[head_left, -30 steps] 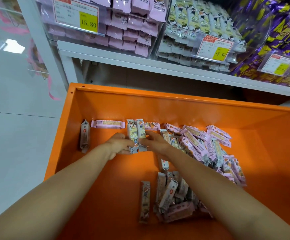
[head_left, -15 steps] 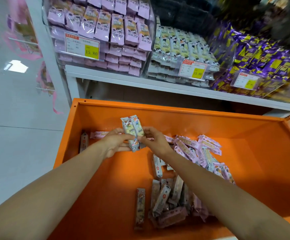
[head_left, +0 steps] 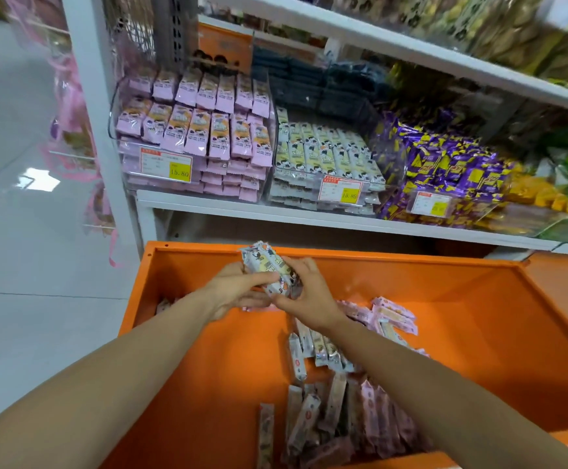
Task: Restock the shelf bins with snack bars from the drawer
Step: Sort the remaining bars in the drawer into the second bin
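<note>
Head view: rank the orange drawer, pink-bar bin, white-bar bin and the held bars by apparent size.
1. drawer: largest by far, though it is also nearest the camera.
2. pink-bar bin.
3. white-bar bin: somewhat smaller than the pink one beside it.
4. held bars: smallest.

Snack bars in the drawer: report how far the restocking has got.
Done: the pink-wrapper bin and the white-wrapper bin on the shelf already look well filled. In hand: the left hand and right hand grip a bundle of white-wrapped bars above the orange drawer, not yet at a bin. Left: many loose bars lie in the drawer, so plenty of trips to go.
</note>
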A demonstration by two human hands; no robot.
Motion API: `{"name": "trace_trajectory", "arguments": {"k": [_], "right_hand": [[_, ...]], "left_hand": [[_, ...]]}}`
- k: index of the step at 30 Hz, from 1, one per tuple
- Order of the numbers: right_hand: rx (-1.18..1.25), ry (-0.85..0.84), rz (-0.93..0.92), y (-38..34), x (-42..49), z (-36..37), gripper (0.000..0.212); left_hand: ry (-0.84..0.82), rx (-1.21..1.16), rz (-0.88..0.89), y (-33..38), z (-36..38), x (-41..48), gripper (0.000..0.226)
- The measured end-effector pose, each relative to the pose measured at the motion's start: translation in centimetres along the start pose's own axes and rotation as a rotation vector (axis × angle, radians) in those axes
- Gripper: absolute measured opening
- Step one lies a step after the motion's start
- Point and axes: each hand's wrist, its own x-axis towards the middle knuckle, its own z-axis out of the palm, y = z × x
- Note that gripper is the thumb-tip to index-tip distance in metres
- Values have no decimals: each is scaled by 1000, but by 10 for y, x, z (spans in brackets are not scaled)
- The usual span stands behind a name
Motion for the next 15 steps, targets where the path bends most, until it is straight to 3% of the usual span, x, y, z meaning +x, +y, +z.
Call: {"name": "trace_trajectory", "arguments": {"k": [3, 6, 11, 15], "right_hand": [[68, 98, -27, -19, 1, -20, 76], [132, 214, -32, -35, 13, -43, 74], [165, 378, -33, -64, 44, -87, 67], [61, 503, 6, -80, 79, -111, 60]], "left_hand": [[22, 133, 225, 19, 12, -14, 32], [185, 266, 578, 40, 15, -16, 27], [496, 835, 1084, 84, 7, -10, 19], [534, 1171, 1202, 124, -3, 1, 40]]}}
